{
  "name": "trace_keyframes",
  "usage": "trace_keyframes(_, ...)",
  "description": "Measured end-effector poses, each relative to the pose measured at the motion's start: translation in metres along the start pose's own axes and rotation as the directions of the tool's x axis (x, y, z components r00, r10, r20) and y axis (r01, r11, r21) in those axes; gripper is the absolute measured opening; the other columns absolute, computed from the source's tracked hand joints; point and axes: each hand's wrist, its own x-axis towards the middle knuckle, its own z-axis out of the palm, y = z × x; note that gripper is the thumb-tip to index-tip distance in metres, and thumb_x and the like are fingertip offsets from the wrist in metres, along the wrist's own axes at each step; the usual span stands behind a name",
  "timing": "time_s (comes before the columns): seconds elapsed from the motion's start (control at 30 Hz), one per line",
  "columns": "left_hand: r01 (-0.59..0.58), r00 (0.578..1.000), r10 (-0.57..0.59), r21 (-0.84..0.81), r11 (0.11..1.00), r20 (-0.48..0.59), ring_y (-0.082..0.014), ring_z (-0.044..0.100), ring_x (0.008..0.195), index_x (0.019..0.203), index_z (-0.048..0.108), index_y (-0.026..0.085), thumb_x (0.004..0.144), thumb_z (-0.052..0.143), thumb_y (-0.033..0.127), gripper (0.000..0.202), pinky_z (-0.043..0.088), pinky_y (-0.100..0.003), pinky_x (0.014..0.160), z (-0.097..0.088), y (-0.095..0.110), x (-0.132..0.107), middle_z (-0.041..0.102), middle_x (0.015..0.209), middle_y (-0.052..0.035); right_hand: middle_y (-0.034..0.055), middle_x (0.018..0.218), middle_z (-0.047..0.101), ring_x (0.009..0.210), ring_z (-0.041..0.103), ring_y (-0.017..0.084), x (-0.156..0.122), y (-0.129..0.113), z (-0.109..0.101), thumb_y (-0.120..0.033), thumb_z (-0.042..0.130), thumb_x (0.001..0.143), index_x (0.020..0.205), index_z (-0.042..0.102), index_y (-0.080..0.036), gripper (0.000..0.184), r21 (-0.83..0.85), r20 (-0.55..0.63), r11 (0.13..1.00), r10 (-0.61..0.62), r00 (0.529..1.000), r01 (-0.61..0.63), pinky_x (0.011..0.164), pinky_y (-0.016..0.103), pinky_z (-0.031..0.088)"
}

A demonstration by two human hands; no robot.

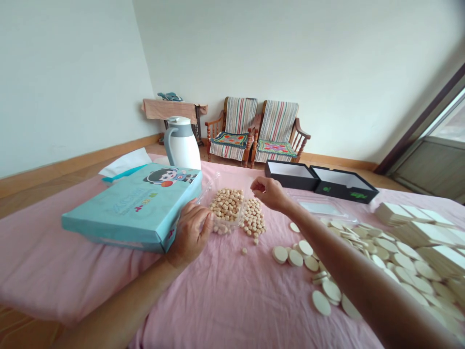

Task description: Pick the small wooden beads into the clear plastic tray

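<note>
A clear plastic container (pixel 238 218) full of small round wooden beads (pixel 227 203) stands on the pink cloth. My left hand (pixel 192 228) is at its left side, fingers bent and thumb against the container's edge, next to the light blue box (pixel 119 203). Beside the container, on its right, lies a heap of loose wooden beads (pixel 253 218), with a single bead (pixel 244 251) nearer to me. My right hand (pixel 269 190) hovers just beyond this heap, its fingers curled together. Whatever may be between those fingertips is hidden.
A white and grey thermos jug (pixel 183 145) stands behind the blue box. Two black boxes (pixel 290 175) sit at the back right, near a clear plastic tray (pixel 321 208). Round wooden discs (pixel 331 290) and stacks of pale rectangular pieces (pixel 425 232) spread over the right side.
</note>
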Motion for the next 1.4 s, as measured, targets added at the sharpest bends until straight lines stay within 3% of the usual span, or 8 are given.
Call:
trace_keyframes(0.2, -0.009, 1.0, 0.009, 0.004, 1.0, -0.003, -0.018, 0.054, 0.081, 0.075, 0.053, 0.019, 0.091, 0.038, 0.021, 0.022, 0.036, -0.044, 0.102, 0.0, -0.001, 0.0, 0.059, 0.076, -0.0034, 0.0078, 0.09, 0.067, 0.08, 0.058, 0.015, -0.008, 0.04, 0.017, -0.004, 0.05, 0.069, 0.09, 0.064, -0.014, 0.027, -0.326, 0.21, 0.945, 0.104, 0.972, -0.031, 0.068, 0.022, 0.038)
trace_keyframes(0.43, -0.009, 1.0, 0.009, 0.006, 1.0, -0.01, -0.0187, 0.055, 0.082, 0.074, 0.053, 0.019, 0.091, 0.038, 0.022, 0.023, 0.037, -0.044, 0.101, 0.0, 0.0, 0.0, 0.059, 0.075, -0.0033, 0.009, 0.086, 0.066, 0.08, 0.057, 0.017, -0.006, 0.052, 0.037, -0.008, 0.052, 0.071, 0.086, 0.062, -0.014, 0.019, -0.354, 0.201, 0.933, 0.143, 0.969, -0.064, 0.066, 0.023, 0.036)
trace_keyframes(0.63, 0.002, 1.0, -0.002, 0.01, 1.0, 0.002, -0.0183, 0.054, 0.082, 0.074, 0.054, 0.019, 0.091, 0.038, 0.022, 0.023, 0.037, -0.042, 0.101, -0.001, 0.001, 0.0, 0.06, 0.076, -0.0036, 0.008, 0.085, 0.065, 0.077, 0.057, 0.015, -0.003, 0.047, 0.03, -0.007, 0.05, 0.069, 0.084, 0.06, -0.014, 0.02, -0.343, 0.12, 0.933, 0.16, 0.98, -0.111, 0.064, 0.022, 0.037)
trace_keyframes(0.83, 0.004, 1.0, -0.004, 0.001, 1.0, -0.006, -0.0185, 0.055, 0.082, 0.074, 0.054, 0.019, 0.09, 0.039, 0.021, 0.023, 0.036, -0.043, 0.102, -0.001, 0.001, 0.001, 0.06, 0.076, -0.0037, 0.0002, 0.072, 0.063, 0.063, 0.056, 0.01, 0.01, 0.001, 0.008, -0.014, 0.054, 0.07, 0.079, 0.06, -0.016, 0.011, 0.017, -0.105, 1.0, 0.015, 0.994, -0.014, 0.061, 0.02, 0.041)
trace_keyframes(1.03, 0.014, 1.0, -0.014, -0.006, 1.0, 0.002, -0.0181, 0.057, 0.082, 0.076, 0.055, 0.019, 0.09, 0.039, 0.021, 0.022, 0.036, -0.043, 0.102, 0.0, 0.0, -0.001, 0.062, 0.077, -0.0037, 0.002, 0.081, 0.067, 0.068, 0.062, 0.01, 0.018, -0.03, 0.01, -0.02, 0.058, 0.074, 0.088, 0.062, -0.015, 0.016, 0.367, -0.009, 0.921, -0.138, 0.99, 0.132, 0.062, 0.021, 0.046)
trace_keyframes(1.17, 0.011, 1.0, -0.011, 0.002, 1.0, 0.005, -0.0182, 0.056, 0.082, 0.076, 0.055, 0.019, 0.09, 0.039, 0.021, 0.021, 0.036, -0.043, 0.102, 0.0, 0.0, -0.001, 0.062, 0.078, -0.0036, 0.0021, 0.075, 0.067, 0.069, 0.062, 0.012, 0.02, -0.01, 0.007, -0.018, 0.051, 0.079, 0.085, 0.063, -0.015, 0.014, 0.101, -0.082, 0.995, -0.007, 0.997, 0.016, 0.065, 0.022, 0.045)
trace_keyframes(1.27, 0.008, 1.0, -0.008, 0.005, 1.0, 0.001, -0.0186, 0.056, 0.081, 0.075, 0.054, 0.02, 0.09, 0.039, 0.021, 0.021, 0.036, -0.043, 0.102, -0.001, 0.0, 0.0, 0.061, 0.077, -0.0035, 0.006, 0.083, 0.069, 0.077, 0.062, 0.015, 0.018, 0.016, 0.01, -0.012, 0.048, 0.078, 0.086, 0.065, -0.014, 0.019, -0.223, 0.025, 0.972, 0.086, 0.996, -0.078, 0.07, 0.024, 0.044)
trace_keyframes(1.4, -0.001, 1.0, 0.001, 0.005, 1.0, -0.005, -0.0188, 0.055, 0.081, 0.075, 0.053, 0.02, 0.09, 0.038, 0.021, 0.022, 0.037, -0.043, 0.101, -0.001, 0.0, 0.0, 0.059, 0.076, -0.0034, 0.0101, 0.096, 0.069, 0.088, 0.062, 0.017, 0.01, 0.042, 0.024, 0.0, 0.049, 0.07, 0.093, 0.067, -0.014, 0.032, -0.326, 0.176, 0.944, 0.106, 0.979, -0.044, 0.073, 0.023, 0.042)
